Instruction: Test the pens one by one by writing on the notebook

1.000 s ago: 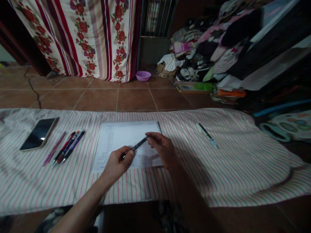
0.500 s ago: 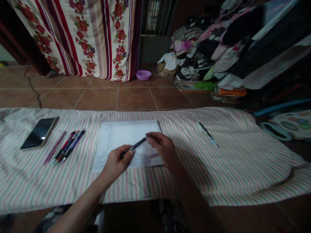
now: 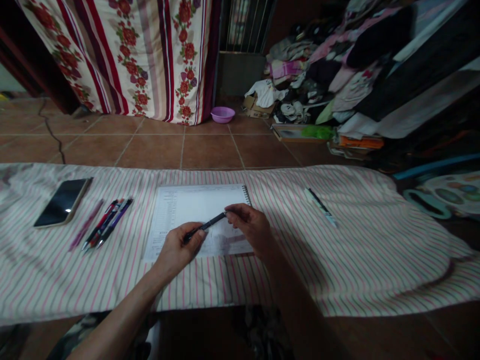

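A dark pen point(image 3: 213, 221) is held slantwise between my two hands, above a spiral-bound notebook point(image 3: 202, 200). My left hand point(image 3: 183, 245) is closed round the pen's lower left end, thumb along its side. At the upper right end, the fingertips of my right hand point(image 3: 250, 225) pinch the pen's tip. The notebook's page has a printed column on its left side, and its wire binding runs down the right edge. My forearms and hands cover part of the page's lower edge.
A striped cloth point(image 3: 277, 285) covers the low table. On the left lie a phone point(image 3: 63, 202), a pink pen point(image 3: 86, 225) and several other pens point(image 3: 108, 225). One pale-and-black pen point(image 3: 322, 207) lies on the right. Beyond are a purple basin point(image 3: 222, 115) and piled clothes point(image 3: 311, 75).
The view has shifted very slightly. Both hands keep the same hold on the pen, with almost no movement.
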Tool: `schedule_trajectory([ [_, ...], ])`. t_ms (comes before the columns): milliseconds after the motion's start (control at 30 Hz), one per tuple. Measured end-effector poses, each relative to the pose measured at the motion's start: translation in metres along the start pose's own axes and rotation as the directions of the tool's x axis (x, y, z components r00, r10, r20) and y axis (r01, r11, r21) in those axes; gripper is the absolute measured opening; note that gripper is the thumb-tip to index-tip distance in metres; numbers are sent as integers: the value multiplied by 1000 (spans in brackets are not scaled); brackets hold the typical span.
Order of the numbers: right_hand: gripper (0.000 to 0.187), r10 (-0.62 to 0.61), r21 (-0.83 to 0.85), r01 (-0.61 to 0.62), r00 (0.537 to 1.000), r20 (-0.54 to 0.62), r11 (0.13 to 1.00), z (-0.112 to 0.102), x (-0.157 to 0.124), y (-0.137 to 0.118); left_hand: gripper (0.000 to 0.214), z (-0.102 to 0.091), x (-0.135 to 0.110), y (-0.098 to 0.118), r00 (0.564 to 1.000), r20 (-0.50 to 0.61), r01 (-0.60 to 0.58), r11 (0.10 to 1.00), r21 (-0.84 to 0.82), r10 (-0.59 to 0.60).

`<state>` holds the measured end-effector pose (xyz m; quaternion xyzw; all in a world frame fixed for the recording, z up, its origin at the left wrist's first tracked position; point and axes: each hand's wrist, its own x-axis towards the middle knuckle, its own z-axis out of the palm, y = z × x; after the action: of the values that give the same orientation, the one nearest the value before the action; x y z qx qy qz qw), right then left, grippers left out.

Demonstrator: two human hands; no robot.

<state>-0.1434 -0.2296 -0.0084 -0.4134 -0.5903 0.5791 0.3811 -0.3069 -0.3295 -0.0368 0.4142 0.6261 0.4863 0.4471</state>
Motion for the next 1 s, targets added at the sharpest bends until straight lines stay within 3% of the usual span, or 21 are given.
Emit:
schedule_trajectory([
  [567, 19, -16, -74, 21, 998, 63, 997, 0, -2, -8, 37, -3, -1, 7, 1000, -13, -25, 998, 54, 26],
  [767, 21, -31, -67, 35, 998, 60, 997, 0, -1, -4, 35, -4, 0, 8, 998, 17, -57, 992, 114, 55],
  [1000, 23, -42, -104, 45, 999, 30, 994, -1, -1, -2, 34, -3, -1, 5, 995, -35, -90, 989, 121, 95],
])
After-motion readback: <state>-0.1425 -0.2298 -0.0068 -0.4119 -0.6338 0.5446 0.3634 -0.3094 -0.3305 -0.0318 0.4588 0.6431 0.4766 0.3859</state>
